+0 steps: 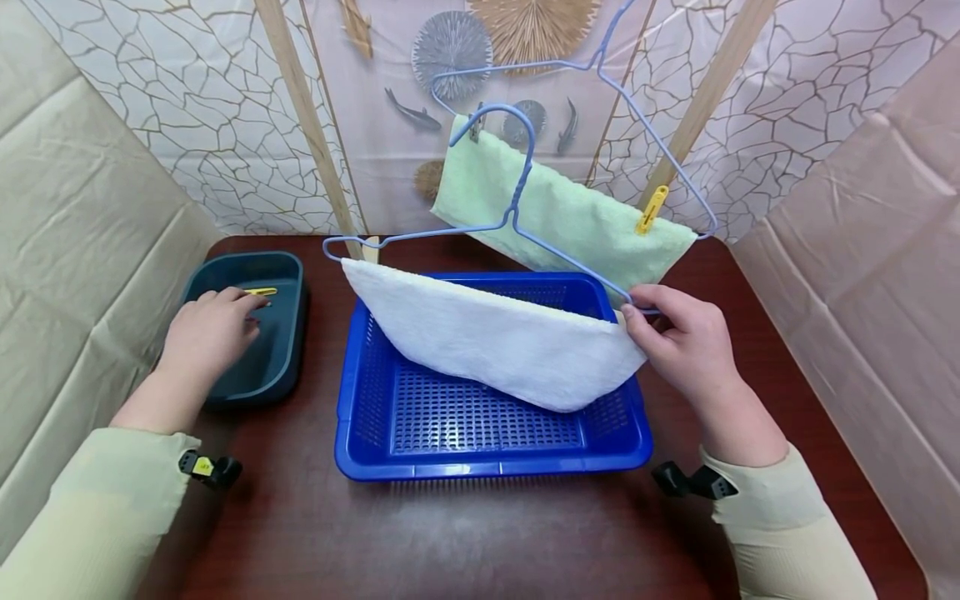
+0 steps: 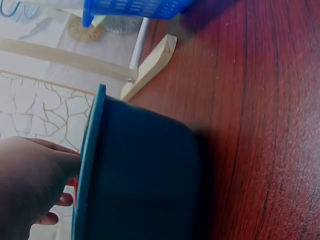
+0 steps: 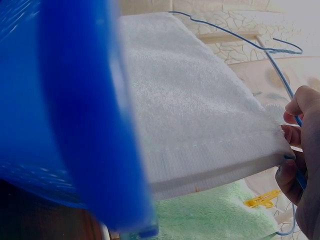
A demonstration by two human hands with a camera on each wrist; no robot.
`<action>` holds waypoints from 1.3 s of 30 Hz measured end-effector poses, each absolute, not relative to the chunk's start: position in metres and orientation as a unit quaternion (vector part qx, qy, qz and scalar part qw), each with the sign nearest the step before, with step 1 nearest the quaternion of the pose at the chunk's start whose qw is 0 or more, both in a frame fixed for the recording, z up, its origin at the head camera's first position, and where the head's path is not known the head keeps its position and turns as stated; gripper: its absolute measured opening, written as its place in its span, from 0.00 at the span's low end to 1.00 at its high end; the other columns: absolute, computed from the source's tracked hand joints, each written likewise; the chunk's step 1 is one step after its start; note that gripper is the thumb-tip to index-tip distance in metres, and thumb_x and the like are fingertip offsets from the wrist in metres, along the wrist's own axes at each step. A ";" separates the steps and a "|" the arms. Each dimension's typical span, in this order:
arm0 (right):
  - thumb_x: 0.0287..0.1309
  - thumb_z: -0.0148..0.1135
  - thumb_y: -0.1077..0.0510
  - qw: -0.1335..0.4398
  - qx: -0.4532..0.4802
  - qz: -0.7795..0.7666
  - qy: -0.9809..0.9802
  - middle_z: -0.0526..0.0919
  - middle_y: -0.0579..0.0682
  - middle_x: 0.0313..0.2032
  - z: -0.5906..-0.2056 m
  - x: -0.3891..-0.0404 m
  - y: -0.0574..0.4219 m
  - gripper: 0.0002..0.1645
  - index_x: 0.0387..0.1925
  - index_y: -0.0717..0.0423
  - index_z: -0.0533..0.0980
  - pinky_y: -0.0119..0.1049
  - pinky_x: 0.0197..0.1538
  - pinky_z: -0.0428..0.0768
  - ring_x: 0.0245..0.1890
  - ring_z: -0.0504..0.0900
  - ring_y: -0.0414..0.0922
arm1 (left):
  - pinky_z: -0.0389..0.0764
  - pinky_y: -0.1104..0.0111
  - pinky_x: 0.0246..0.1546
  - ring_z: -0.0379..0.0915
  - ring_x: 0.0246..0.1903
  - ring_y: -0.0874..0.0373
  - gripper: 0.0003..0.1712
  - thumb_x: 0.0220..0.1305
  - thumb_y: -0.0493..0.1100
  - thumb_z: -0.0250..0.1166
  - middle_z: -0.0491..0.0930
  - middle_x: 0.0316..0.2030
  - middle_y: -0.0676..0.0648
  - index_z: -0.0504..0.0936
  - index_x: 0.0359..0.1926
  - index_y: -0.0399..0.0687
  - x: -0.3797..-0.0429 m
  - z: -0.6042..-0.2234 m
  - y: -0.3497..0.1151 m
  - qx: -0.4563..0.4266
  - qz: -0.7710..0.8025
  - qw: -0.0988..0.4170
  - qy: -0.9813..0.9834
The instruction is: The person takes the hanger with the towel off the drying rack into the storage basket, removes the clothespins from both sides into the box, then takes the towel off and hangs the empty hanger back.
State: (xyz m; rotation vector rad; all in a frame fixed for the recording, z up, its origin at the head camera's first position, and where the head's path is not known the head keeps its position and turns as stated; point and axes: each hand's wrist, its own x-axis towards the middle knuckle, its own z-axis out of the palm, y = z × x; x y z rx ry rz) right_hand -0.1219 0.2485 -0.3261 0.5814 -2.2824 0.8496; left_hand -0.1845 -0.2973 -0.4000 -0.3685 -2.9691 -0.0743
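Observation:
My right hand (image 1: 682, 337) grips the lower right end of a blue wire clothes hanger (image 1: 442, 231), with thumb and fingertips at the corner of a white towel (image 1: 487, 333). The towel hangs folded over the hanger, above a blue plastic basket (image 1: 495, 468). In the right wrist view, the fingers (image 3: 295, 135) close around the wire beside the towel. My left hand (image 1: 206, 333) reaches over a dark teal tray (image 1: 292, 367), fingertips near a yellow clothespin (image 1: 261, 292). Something red (image 2: 75, 192) shows by those fingers in the left wrist view; I cannot tell whether they hold it.
Behind the basket, a green towel (image 1: 555, 192) hangs on another blue hanger (image 1: 660, 137), with a yellow clothespin (image 1: 652, 210) and a dark clip (image 1: 476, 125) on it. Wooden posts (image 1: 307, 117) stand at the back. Cloth-covered walls (image 1: 862, 250) flank the dark red table (image 1: 450, 533).

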 end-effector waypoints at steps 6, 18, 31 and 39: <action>0.44 0.66 0.69 0.311 0.225 0.320 -0.866 0.81 0.49 0.26 -0.326 -0.122 0.249 0.11 0.34 0.58 0.82 0.15 0.31 0.70 0.23 0.70 0.29 | 0.73 0.48 0.32 0.70 0.37 0.41 0.22 0.56 0.39 0.63 0.73 0.45 0.34 0.75 0.54 0.42 -0.188 -0.405 -0.302 -0.111 -0.017 0.032 -0.993; 0.43 0.67 0.68 0.313 0.223 0.326 -0.864 0.82 0.49 0.26 -0.328 -0.124 0.249 0.11 0.33 0.57 0.82 0.16 0.30 0.70 0.24 0.71 0.29 | 0.74 0.46 0.34 0.72 0.38 0.41 0.21 0.60 0.37 0.59 0.72 0.46 0.33 0.74 0.56 0.42 -0.203 -0.420 -0.311 -0.098 -0.024 -0.023 -0.995; 0.43 0.67 0.69 0.310 0.223 0.326 -0.865 0.82 0.49 0.26 -0.329 -0.125 0.250 0.11 0.33 0.57 0.81 0.15 0.30 0.70 0.24 0.71 0.27 | 0.74 0.46 0.38 0.72 0.40 0.39 0.20 0.61 0.33 0.55 0.72 0.46 0.32 0.73 0.55 0.39 -0.210 -0.426 -0.309 -0.084 -0.040 -0.056 -0.994; 0.43 0.67 0.69 0.309 0.226 0.327 -0.864 0.82 0.49 0.27 -0.330 -0.126 0.250 0.12 0.33 0.57 0.81 0.16 0.30 0.71 0.24 0.72 0.28 | 0.72 0.45 0.38 0.70 0.40 0.38 0.19 0.63 0.34 0.53 0.70 0.47 0.31 0.73 0.56 0.40 -0.210 -0.429 -0.311 -0.061 -0.060 -0.057 -0.995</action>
